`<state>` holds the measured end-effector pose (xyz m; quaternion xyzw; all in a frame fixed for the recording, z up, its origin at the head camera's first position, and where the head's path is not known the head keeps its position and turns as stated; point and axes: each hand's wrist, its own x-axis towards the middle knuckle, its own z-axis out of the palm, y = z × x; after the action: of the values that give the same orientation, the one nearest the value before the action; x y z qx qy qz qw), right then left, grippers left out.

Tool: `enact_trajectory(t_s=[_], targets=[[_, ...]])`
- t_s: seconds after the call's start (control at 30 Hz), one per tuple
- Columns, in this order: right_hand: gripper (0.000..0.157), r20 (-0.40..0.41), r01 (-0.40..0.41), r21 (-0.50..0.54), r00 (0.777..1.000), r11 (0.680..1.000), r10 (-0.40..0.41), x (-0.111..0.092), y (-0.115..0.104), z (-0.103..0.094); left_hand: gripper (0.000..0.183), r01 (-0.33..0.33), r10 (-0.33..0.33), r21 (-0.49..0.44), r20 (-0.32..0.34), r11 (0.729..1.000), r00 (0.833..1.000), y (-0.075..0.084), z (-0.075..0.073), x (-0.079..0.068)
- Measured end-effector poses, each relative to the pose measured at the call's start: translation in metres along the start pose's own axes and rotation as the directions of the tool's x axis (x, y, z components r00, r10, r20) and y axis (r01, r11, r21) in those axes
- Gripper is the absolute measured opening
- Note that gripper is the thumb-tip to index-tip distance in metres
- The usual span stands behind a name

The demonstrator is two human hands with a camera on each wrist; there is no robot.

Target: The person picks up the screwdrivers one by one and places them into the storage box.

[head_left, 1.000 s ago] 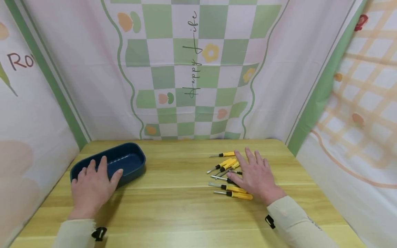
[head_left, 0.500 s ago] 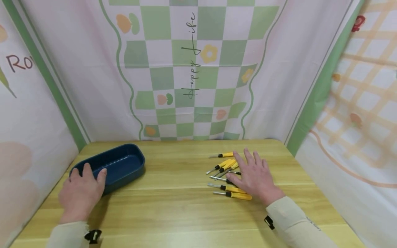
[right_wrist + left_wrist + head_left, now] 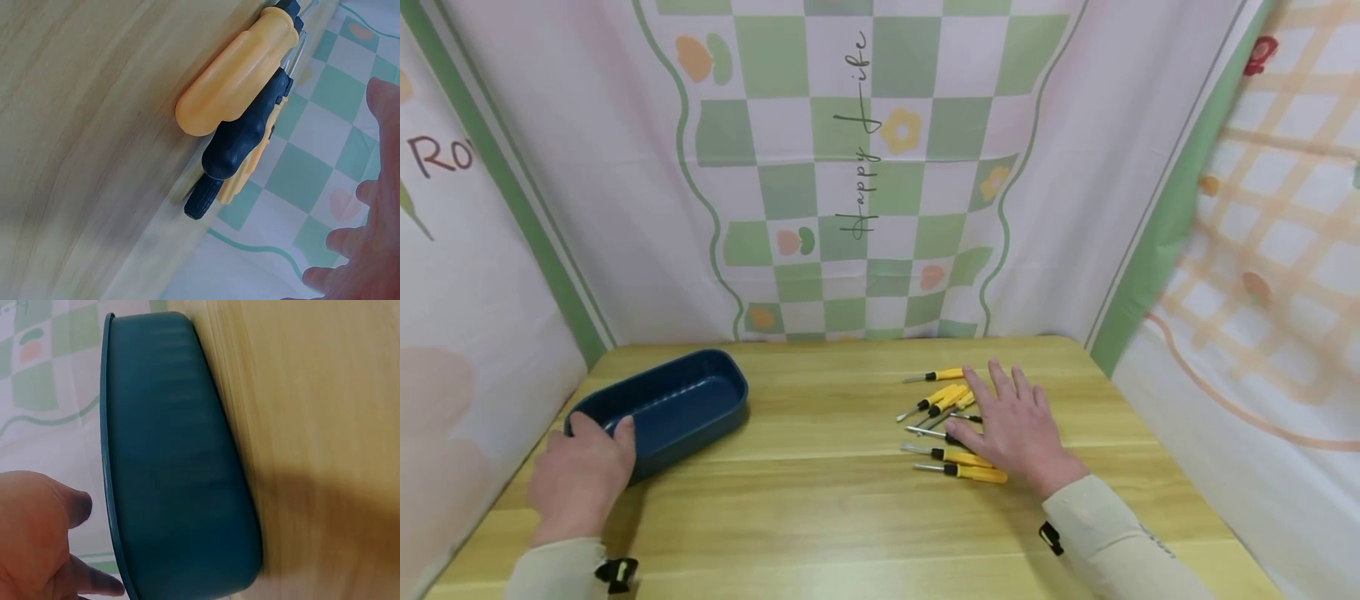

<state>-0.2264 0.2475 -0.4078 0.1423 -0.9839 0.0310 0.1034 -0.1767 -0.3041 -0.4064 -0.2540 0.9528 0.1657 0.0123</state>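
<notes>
A dark blue, deep rectangular dish stands at the table's left side. My left hand is at its near-left end, fingertips right at the rim. In the left wrist view, the thumb stands apart from the dish wall. On the right, my right hand is spread palm down over several screwdrivers, with nothing gripped. Among them are a yellow-handled screwdriver closest to me and a black-handled screwdriver. The hand partly hides some handles.
The wooden table stretches between dish and screwdrivers. A printed cloth hangs behind its far edge, with more cloth at both sides. One yellow-handled screwdriver lies apart from the others, farther back.
My left hand has moved left and toward me, from over the dish to its near-left end. The right hand stays over the screwdrivers, and the dish looks unmoved.
</notes>
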Motion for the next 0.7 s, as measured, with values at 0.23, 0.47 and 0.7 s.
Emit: enact_trajectory(t_s=[0.23,0.47,0.7], targets=[[0.093,0.006,-0.002,-0.007,1.0,1.0,0.002,0.0,0.001,-0.001,0.088,0.041,-0.042,0.02,0.017,0.999,0.999,-0.008,-0.002,0.005],[0.097,0.013,-0.004,-0.015,1.0,1.0,0.004,0.0,-0.001,-0.002,0.07,0.021,-0.022,0.025,0.05,0.999,0.999,-0.016,-0.004,0.007],[0.091,0.013,-0.01,-0.015,1.0,1.0,0.01,0.0,-0.002,-0.002,0.049,-0.059,0.059,-0.011,-0.03,0.998,0.998,-0.023,-0.003,0.005]])
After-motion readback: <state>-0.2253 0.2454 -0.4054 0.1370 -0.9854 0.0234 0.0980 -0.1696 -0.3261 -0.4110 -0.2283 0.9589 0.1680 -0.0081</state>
